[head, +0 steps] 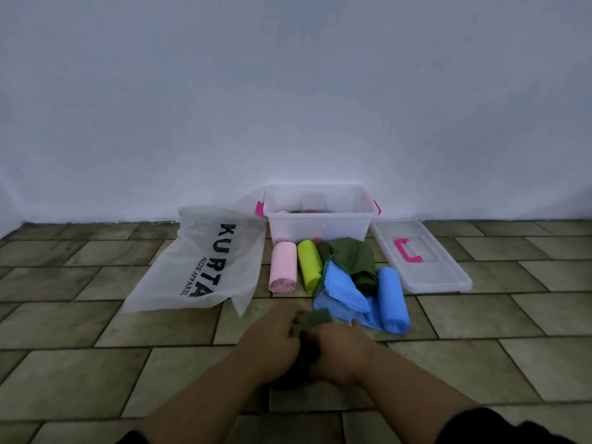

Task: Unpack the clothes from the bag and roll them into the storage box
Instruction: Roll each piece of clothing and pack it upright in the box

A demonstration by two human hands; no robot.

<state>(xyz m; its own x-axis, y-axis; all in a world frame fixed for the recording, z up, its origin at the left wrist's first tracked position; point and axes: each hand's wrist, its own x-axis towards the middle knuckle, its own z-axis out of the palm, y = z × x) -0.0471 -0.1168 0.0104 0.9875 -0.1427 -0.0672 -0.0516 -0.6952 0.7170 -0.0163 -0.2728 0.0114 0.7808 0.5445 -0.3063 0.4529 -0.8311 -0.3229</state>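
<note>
My left hand and my right hand are together on the floor, both closed around a dark olive garment that is mostly hidden under them. The clear storage box with pink latches stands open by the wall, with some rolled clothes low inside. In front of it lie a pink roll, a lime roll, a loose dark green garment, a loose blue garment and a blue roll. The white bag lies flat to the left.
The box's clear lid with a pink handle lies on the floor right of the box. A white wall runs behind everything. Tiled floor extends to the left and right of my arms.
</note>
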